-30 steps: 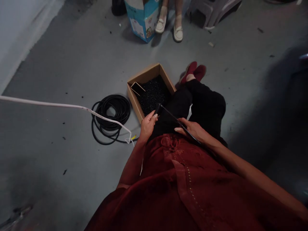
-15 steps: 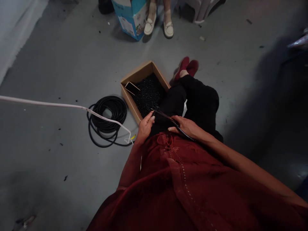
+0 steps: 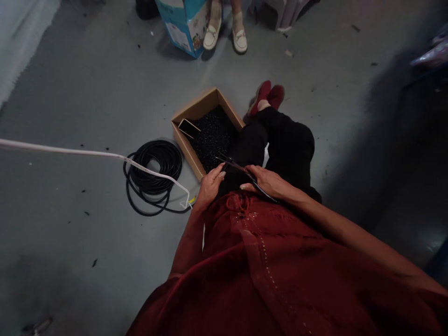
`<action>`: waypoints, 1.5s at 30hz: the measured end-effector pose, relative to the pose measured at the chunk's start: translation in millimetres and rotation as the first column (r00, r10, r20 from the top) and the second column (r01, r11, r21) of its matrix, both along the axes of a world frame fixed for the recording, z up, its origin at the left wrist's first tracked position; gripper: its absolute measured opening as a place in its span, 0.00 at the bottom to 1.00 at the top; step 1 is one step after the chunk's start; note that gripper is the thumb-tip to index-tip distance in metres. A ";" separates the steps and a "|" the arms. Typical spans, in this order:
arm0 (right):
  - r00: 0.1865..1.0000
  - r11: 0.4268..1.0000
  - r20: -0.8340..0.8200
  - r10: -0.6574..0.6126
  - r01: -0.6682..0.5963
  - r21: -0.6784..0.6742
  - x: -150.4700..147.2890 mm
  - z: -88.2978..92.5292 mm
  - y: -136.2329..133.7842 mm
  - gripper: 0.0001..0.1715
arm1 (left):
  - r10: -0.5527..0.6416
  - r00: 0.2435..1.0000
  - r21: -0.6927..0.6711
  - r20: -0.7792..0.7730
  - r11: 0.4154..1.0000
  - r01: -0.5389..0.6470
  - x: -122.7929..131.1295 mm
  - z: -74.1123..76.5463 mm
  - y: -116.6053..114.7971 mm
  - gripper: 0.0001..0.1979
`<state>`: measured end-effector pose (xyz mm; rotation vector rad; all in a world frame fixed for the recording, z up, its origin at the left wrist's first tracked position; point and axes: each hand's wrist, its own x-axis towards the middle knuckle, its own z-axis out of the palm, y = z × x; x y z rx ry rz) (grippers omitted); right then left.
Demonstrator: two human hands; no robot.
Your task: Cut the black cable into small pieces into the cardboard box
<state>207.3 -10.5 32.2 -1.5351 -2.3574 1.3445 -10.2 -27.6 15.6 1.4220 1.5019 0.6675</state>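
My right hand (image 3: 268,181) is closed around the dark handles of a pair of scissors (image 3: 241,169), above my lap. Their blades point left, toward the fingertips of my left hand (image 3: 211,183), and lie over the near edge of the box. With fingers and thumb together, my left hand pinches a short dark end that looks like black tubing, hard to make out against the black trousers. A coil of black tubing (image 3: 154,161) lies on the floor to the left, and its loose length runs behind my left forearm.
An open cardboard box (image 3: 189,151) with many small black pieces and a phone-like dark rectangle (image 3: 189,127) stands by my legs. A white cord (image 3: 80,151) crosses on the left. Another person's white shoes (image 3: 240,41) are beside a blue carton (image 3: 180,30).
The whole view has shifted slightly left. The scissors' blades appear a little further apart near my left fingertips. Both hands keep their grips.
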 end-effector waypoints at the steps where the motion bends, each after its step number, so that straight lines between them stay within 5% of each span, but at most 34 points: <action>1: 1.000 1.000 0.006 0.002 -0.002 0.003 -0.5 0.0 0.4 0.37 | -0.011 1.000 0.007 -0.009 1.000 0.011 -0.1 -0.2 0.2 0.20; 10: 1.000 1.000 -0.010 0.023 -0.023 0.006 -5.9 2.0 3.6 0.38 | -0.041 0.999 0.017 -0.026 0.999 0.041 -0.5 1.3 0.6 0.20; 18: 0.999 0.999 0.024 0.028 -0.029 0.018 -13.8 -1.5 7.5 0.25 | -0.002 1.000 -0.002 0.001 1.000 0.002 -5.1 -1.6 -0.3 0.21; 32: 0.976 0.996 0.204 0.074 -0.081 0.024 -33.1 -11.9 15.5 0.23 | 0.065 0.997 -0.143 0.045 0.988 -0.058 -19.8 -27.6 3.5 0.24; 45: 0.935 0.995 0.340 0.103 -0.099 -0.028 -34.9 -22.2 13.6 0.26 | 0.117 0.986 -0.227 0.116 0.970 -0.088 -21.0 -66.4 3.5 0.25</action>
